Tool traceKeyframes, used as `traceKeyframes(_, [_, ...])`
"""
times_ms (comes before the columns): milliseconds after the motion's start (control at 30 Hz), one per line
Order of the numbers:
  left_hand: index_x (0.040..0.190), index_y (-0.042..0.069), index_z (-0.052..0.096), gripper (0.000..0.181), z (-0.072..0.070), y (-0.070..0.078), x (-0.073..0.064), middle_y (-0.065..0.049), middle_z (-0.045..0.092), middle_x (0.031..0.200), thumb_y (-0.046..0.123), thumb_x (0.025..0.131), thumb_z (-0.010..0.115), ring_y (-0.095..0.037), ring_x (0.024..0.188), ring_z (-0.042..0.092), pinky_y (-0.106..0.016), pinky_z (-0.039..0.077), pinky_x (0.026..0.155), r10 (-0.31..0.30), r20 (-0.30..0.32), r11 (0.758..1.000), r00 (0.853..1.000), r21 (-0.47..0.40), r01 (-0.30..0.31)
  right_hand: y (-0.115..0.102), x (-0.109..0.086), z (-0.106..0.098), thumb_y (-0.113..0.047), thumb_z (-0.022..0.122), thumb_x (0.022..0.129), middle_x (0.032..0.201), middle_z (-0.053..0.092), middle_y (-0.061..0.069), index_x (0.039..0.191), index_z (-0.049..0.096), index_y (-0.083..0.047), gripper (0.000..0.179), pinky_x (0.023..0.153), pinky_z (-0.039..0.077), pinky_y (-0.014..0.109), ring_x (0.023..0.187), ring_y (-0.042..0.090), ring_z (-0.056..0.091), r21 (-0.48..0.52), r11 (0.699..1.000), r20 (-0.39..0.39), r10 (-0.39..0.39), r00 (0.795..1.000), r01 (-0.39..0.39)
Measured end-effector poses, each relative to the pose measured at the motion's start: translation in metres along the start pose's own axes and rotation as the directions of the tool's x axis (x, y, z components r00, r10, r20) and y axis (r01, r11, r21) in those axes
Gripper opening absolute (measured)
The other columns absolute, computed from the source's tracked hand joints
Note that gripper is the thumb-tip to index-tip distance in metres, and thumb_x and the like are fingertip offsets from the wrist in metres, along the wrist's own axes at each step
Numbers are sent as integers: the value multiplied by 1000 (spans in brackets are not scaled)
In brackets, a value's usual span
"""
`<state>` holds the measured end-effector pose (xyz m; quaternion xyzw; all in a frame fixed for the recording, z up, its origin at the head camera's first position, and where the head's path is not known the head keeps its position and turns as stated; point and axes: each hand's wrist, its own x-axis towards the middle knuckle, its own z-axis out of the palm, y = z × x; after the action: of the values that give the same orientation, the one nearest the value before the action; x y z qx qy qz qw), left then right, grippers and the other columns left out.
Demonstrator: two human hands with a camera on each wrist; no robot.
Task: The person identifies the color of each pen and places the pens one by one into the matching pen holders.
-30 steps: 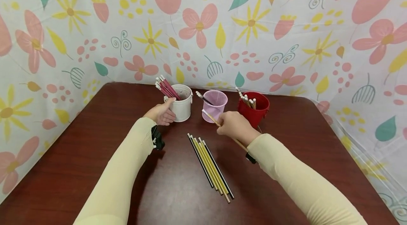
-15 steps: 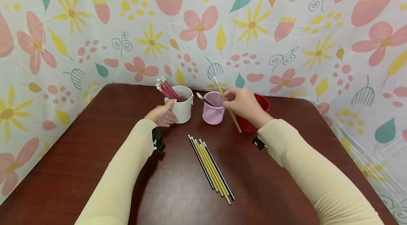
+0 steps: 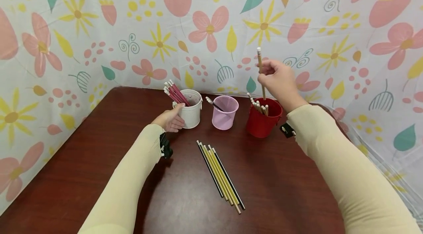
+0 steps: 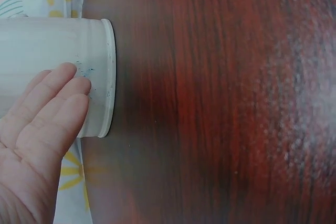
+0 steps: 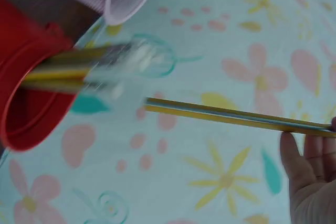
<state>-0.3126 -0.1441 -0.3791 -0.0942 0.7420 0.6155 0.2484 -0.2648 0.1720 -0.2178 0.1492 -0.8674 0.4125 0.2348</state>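
Note:
My right hand [image 3: 280,82] pinches a gold pencil [image 3: 259,60], held nearly upright with its white eraser end up. The pencil's bare lower end overlaps the back of the red bucket's rim in the head view; in the right wrist view this pencil [image 5: 226,115] points toward the bucket's mouth, a gap between them. Several white-tipped pencils lean inside the red bucket [image 3: 259,126]. My left hand [image 3: 170,119] rests against the side of a white bucket [image 3: 192,117], its fingers [image 4: 58,111] straight and thumb near the rim. Several pink pencils [image 3: 176,94] lean out of that bucket.
Between the two buckets stands a pink mesh cup [image 3: 223,119] with dark pencils [image 3: 214,104] leaning in it. Several black and gold pencils [image 3: 219,177] lie in a row on the dark wooden table [image 3: 281,182]. A flowered cloth [image 3: 211,65] hangs behind.
My right hand has risen and moved right from in front of the pink cup to above the red bucket, turning the gold pencil upright. The left hand stays at the white bucket.

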Motion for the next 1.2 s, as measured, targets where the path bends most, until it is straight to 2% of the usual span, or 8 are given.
traceKeyframes(267, [128, -16, 47, 84, 4, 0, 2, -30, 51, 131, 60, 93, 36, -39, 123, 49, -45, 39, 103, -9, -24, 1000, 1000, -10, 9, 45, -2, -22, 7, 56, 80, 79, 58, -17, 97, 65, 9, 20, 70, 46, 12, 74, -2, 56, 56, 995, -256, -61, 965, 78])
traceKeyframes(400, [127, -16, 49, 84, 7, 2, 3, -30, 52, 130, 60, 93, 37, -38, 121, 51, -45, 41, 102, -2, -41, 1000, 999, 0, 2, 72, -15, -36, 7, 56, 81, 77, 60, -20, 83, 67, -8, 19, 67, 46, 9, 71, -3, 57, 104, 991, -349, -46, 936, 87])
traceKeyframes(533, [127, -16, 49, 83, 6, 2, 2, -30, 53, 129, 59, 93, 36, -38, 121, 51, -45, 41, 102, 0, -43, 1000, 999, 8, 0, 96, -26, -44, 8, 56, 80, 70, 60, -13, 77, 64, -20, 29, 56, 43, 11, 60, 1, 53, 232, 970, -415, 38, 909, 65])
traceKeyframes(667, [127, -15, 49, 83, 3, 1, 0, -29, 53, 130, 60, 94, 35, -38, 121, 51, -45, 41, 101, 2, -47, 1000, 999, 9, -1, 108, -32, -42, 11, 57, 79, 68, 63, -3, 75, 66, -11, 24, 55, 47, 11, 58, 5, 56, 458, 887, -410, 146, 900, 65])
traceKeyframes(767, [126, -15, 50, 83, 3, 1, 0, -29, 53, 129, 60, 93, 35, -37, 120, 52, -44, 42, 100, 2, -60, 1000, 998, 5, -1, 110, -36, -34, 15, 56, 78, 72, 67, -4, 75, 65, -8, 25, 57, 48, 12, 61, 5, 59, 534, 843, -384, 172, 907, 67])
traceKeyframes(900, [126, -15, 51, 83, 5, 1, 1, -29, 54, 129, 60, 93, 36, -37, 120, 53, -44, 43, 100, -4, -68, 1000, 998, -3, 4, 119, -44, -18, 13, 57, 80, 74, 64, -12, 77, 65, -17, 31, 57, 44, 11, 63, 1, 54, 423, 906, -342, 154, 927, 5])
traceKeyframes(1033, [126, -15, 50, 83, 6, 1, 0, -29, 53, 129, 60, 93, 35, -37, 120, 52, -44, 42, 100, -5, -67, 1000, 998, 2, 5, 134, -52, -2, 6, 60, 82, 72, 61, -17, 81, 65, -12, 19, 56, 42, 11, 62, -3, 52, 264, 963, -285, 130, 950, -52])
traceKeyframes(1200, [127, -15, 49, 83, 4, -1, -1, -29, 53, 130, 60, 94, 35, -38, 121, 52, -44, 42, 101, 9, -62, 1000, 998, 6, -9, 147, -60, 10, 3, 61, 83, 79, 67, 3, 92, 67, 6, 12, 59, 40, 10, 66, -9, 51, 23, 998, -181, 62, 982, -59])
